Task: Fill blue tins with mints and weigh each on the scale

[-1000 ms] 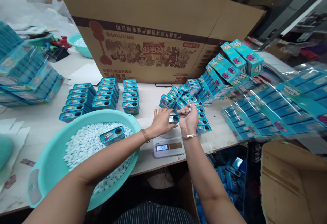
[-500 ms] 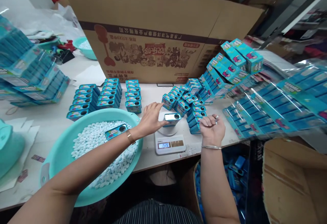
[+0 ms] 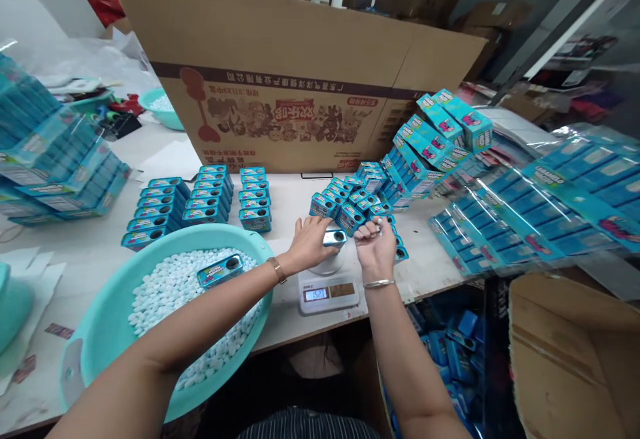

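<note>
"Blue tin (image 3: pixel 334 237) by the hands: where is it exactly?"

"Over the round plate of the white scale (image 3: pixel 327 295), on the desk (image 3: pixel 286 309). I can't tell whether its full weight rests there."

"Who has hold of it?"

"The left hand (image 3: pixel 309 247), thumb at the near side, fingers behind, closed around its left end."

"And the right hand (image 3: pixel 376 245)?"

"Just beside the tin, palm up, fingers curled in on a few white candies (image 3: pixel 379 223). I can't count them."

"What's in the green basin (image 3: pixel 103 329)?"

"A heap of candies (image 3: pixel 165 299), with another tin (image 3: pixel 220 270) lying on it."

"Anything behind?"

"Three rows of tins (image 3: pixel 207 197) past the basin, a looser bunch of tins (image 3: pixel 343 200) beyond the scale, then a big cardboard sheet (image 3: pixel 300 39) with upside-down printing."
</note>
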Tool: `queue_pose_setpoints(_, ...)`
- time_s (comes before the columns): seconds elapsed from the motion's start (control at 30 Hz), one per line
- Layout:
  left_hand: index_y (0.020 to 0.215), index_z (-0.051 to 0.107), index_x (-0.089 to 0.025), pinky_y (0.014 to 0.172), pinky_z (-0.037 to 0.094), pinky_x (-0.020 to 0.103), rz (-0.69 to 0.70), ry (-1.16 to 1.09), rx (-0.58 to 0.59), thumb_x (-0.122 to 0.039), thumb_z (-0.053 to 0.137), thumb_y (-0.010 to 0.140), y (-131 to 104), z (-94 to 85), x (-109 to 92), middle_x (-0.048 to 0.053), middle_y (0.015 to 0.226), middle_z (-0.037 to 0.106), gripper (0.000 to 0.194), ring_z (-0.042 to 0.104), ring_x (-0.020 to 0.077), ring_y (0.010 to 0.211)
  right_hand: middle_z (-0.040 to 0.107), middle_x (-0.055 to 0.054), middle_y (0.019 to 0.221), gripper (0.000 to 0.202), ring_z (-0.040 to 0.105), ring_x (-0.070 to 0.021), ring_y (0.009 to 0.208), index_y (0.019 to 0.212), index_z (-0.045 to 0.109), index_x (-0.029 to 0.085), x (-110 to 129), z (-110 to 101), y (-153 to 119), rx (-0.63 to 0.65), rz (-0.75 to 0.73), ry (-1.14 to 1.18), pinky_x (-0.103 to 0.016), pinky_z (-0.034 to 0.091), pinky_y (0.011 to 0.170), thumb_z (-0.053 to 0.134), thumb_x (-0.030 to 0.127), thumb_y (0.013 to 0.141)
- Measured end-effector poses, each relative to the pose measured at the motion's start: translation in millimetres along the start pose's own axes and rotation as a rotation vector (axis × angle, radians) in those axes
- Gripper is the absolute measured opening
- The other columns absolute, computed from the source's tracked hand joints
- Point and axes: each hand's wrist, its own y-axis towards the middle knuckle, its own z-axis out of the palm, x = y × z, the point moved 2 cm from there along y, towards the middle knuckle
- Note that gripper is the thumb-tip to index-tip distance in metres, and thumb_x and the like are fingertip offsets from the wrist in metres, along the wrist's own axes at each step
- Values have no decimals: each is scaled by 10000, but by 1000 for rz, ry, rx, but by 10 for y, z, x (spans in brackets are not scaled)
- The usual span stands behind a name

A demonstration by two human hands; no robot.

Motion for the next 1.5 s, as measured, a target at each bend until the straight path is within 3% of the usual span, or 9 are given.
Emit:
queue_pose_setpoints(0.23, 1303, 499, -195, 1030, 358, 471, -84, -78, 56, -426, 706, 767, 84, 112, 8, 110, 1270, 590, 620, 495, 314, 1228, 382, 95, 475, 297, 327, -49, 421, 671, 499, 189, -325, 143, 172, 28, -180, -219, -167, 305, 424, 565, 392, 877)
queue_pose_setpoints(0.43, 1292, 505, -194, 1031, 358, 470, -86, -88, 64, -421, 699, 770, 78, 107, 31, 111, 1279, 589, 602, 502, 309, 1221, 402, 85, 486, 265, 361, -61, 459, 670, 520, 191, -402, 154, 211, 69, -263, -261, -175, 343, 476, 571, 364, 865)
queue_pose_setpoints(0.57, 1289, 496, -194, 1035, 356, 478, -87, -79, 74, -427, 689, 775, 81, 92, 35, 108, 1280, 586, 596, 499, 306, 1228, 375, 98, 484, 243, 348, -57, 438, 680, 492, 196, -320, 192, 211, 64, -199, -207, -171, 346, 475, 545, 327, 878)
queue_pose_setpoints(0.73, 1312, 451, -184, 1071, 303, 558, -51, -2, 72, -419, 693, 770, 71, 106, -9, 126, 1301, 562, 638, 485, 322, 1232, 327, 111, 476, 255, 304, -57, 394, 678, 418, 207, -50, 186, 180, 51, -123, -78, -175, 337, 449, 440, 278, 922)
queue_pose_setpoints(0.87, 1144, 552, -186, 1096, 261, 556, 32, 123, 37, -267, 624, 803, 109, 74, 17, 98, 1153, 631, 358, 545, 296, 1143, 319, 105, 481, 249, 309, -60, 391, 678, 406, 207, 139, 79, 142, 29, -132, -34, -178, 330, 436, 379, 237, 924)
queue_pose_setpoints(1.1, 1090, 578, -144, 900, 437, 416, -2, 324, 32, -114, 551, 784, 533, -194, 349, 138, 1114, 633, 308, 550, 292, 1077, 323, 104, 495, 197, 324, -55, 402, 678, 403, 204, 158, -209, 94, -12, -127, -42, -171, 328, 432, 452, 221, 868)
queue_pose_setpoints(1.23, 1044, 604, -141, 874, 461, 380, 16, 332, 67, -55, 566, 742, 790, -160, 451, 143, 1088, 637, 317, 538, 283, 1088, 332, 102, 497, 184, 319, -54, 397, 682, 405, 204, 52, -322, 99, -2, -82, -72, -170, 342, 428, 469, 229, 853)
queue_pose_setpoints(1.37, 1236, 507, -115, 896, 469, 346, 8, 322, 43, -94, 616, 739, 842, -206, 529, 163, 1289, 536, 509, 489, 269, 1186, 330, 106, 509, 183, 338, -52, 405, 692, 409, 205, 71, -434, 131, 72, -106, -122, -171, 360, 435, 535, 246, 819)
queue_pose_setpoints(1.5, 1423, 264, -47, 1045, 383, 364, -37, 255, -58, -392, 715, 745, 451, -656, 753, 220, 1429, 399, 884, 390, 302, 1314, 339, 101, 508, 169, 361, -58, 410, 677, 403, 200, 253, -606, 161, 67, -109, -89, -183, 384, 432, 532, 191, 786)
